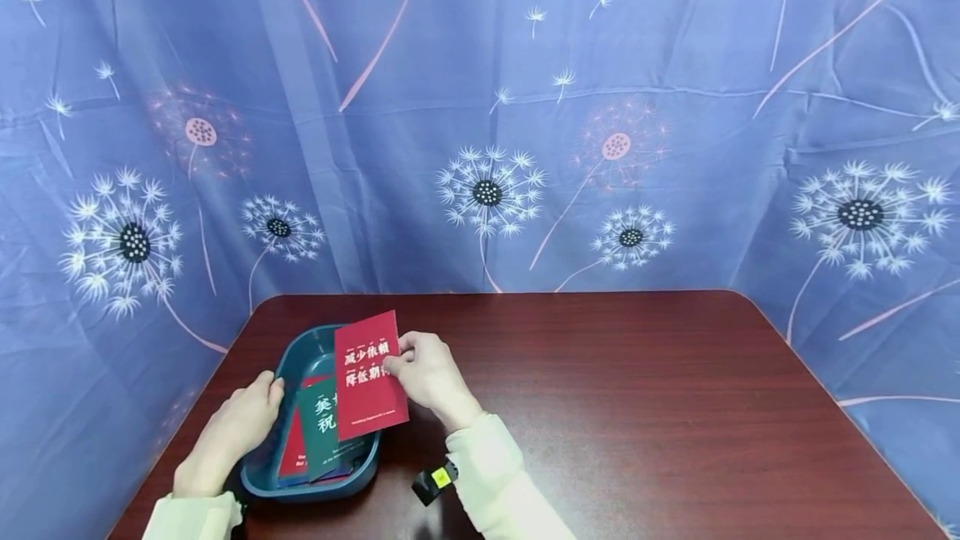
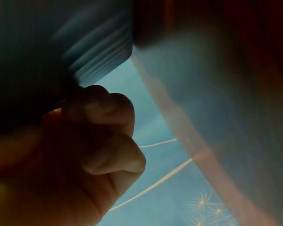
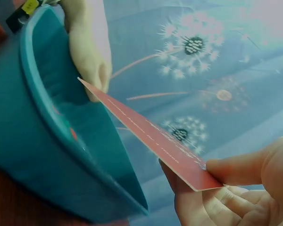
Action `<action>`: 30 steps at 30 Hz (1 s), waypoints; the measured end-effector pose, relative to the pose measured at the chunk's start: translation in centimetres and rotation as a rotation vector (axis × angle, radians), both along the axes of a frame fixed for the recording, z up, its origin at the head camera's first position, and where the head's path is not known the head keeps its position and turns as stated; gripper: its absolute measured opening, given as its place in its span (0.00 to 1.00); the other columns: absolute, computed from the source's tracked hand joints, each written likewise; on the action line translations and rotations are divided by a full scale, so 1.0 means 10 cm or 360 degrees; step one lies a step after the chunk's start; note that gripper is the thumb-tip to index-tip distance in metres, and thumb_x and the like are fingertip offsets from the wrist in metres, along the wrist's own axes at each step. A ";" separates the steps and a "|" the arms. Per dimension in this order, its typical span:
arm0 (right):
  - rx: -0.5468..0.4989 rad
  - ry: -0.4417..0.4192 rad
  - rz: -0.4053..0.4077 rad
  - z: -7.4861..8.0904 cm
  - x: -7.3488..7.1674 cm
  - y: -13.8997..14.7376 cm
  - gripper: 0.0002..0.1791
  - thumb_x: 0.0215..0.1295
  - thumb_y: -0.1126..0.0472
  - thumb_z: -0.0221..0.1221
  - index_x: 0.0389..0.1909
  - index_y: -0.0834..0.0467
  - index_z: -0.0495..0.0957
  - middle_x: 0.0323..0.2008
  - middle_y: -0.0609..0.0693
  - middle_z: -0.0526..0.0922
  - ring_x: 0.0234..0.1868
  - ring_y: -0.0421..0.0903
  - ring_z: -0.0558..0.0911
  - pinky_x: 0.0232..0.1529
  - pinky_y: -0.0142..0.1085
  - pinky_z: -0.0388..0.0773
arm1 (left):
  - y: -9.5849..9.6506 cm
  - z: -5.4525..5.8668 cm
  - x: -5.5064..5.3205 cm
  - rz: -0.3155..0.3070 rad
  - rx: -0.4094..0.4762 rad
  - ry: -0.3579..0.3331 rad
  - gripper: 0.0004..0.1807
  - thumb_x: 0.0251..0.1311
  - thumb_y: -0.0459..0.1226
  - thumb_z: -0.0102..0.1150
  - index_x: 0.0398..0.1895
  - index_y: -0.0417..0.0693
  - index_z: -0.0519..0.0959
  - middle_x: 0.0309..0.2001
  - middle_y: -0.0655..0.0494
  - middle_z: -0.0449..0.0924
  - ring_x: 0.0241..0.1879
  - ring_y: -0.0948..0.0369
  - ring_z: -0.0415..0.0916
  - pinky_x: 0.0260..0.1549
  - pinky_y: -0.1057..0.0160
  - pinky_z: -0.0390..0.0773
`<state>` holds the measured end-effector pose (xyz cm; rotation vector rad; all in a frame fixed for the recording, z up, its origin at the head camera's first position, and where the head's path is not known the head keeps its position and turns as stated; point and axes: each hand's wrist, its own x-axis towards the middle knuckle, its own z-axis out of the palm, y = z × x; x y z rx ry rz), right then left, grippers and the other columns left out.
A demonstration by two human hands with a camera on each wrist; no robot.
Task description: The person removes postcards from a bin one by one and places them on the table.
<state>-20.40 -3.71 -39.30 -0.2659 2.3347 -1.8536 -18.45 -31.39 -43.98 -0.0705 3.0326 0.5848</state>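
Observation:
My right hand (image 1: 437,375) pinches a red card (image 1: 369,405) with white characters by its right edge, thumb on the printed face. In the right wrist view the same card (image 3: 146,134) is tilted beside the blue-green basin's rim. Over on the left, my left hand (image 1: 238,426) grips the left rim of the blue plastic basin (image 1: 300,493). Inside the basin lie a green card (image 1: 324,444) and another red card (image 1: 292,450), partly covered; bluish edges show beneath them. The left wrist view is dark, with curled fingers (image 2: 114,153) against the ribbed basin wall.
A dark reddish-brown wooden table (image 1: 600,407) carries the basin near its left edge. Behind and at both sides hangs a blue curtain (image 1: 480,107) with dandelion prints. A small black device with a yellow mark (image 1: 435,482) is at the right wrist.

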 end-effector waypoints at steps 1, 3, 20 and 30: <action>-0.0043 -0.0008 0.0004 -0.01 0.00 0.04 0.05 0.63 0.66 0.63 0.35 0.62 0.77 0.22 0.50 0.83 0.21 0.43 0.83 0.26 0.38 0.81 | -0.01 0.00 0.00 -0.0001 -0.0004 -0.0007 0.16 0.75 0.42 0.38 0.43 0.36 0.68 0.23 0.49 0.70 0.28 0.51 0.75 0.29 0.46 0.75; -0.0118 -0.0022 0.0007 -0.03 0.00 0.12 0.05 0.64 0.66 0.63 0.36 0.64 0.77 0.23 0.51 0.83 0.22 0.44 0.84 0.26 0.38 0.82 | -0.03 0.01 0.00 0.0002 -0.0016 -0.0018 0.16 0.75 0.42 0.38 0.43 0.36 0.68 0.23 0.49 0.70 0.28 0.51 0.76 0.29 0.46 0.75; -0.0285 -0.0150 -0.0203 -0.29 -0.07 0.73 0.08 0.65 0.69 0.60 0.41 0.70 0.75 0.29 0.59 0.85 0.26 0.48 0.85 0.30 0.44 0.83 | 0.03 0.01 -0.04 -0.0024 -0.0005 -0.0026 0.17 0.76 0.42 0.37 0.45 0.34 0.68 0.25 0.48 0.72 0.29 0.50 0.77 0.32 0.44 0.76; -0.0275 -0.0295 -0.0231 -0.53 -0.16 0.77 0.06 0.66 0.71 0.58 0.40 0.71 0.74 0.28 0.57 0.82 0.25 0.46 0.84 0.29 0.43 0.83 | 0.03 0.02 -0.01 0.0009 0.0000 -0.0059 0.18 0.75 0.43 0.37 0.45 0.34 0.68 0.24 0.48 0.72 0.29 0.51 0.76 0.31 0.45 0.76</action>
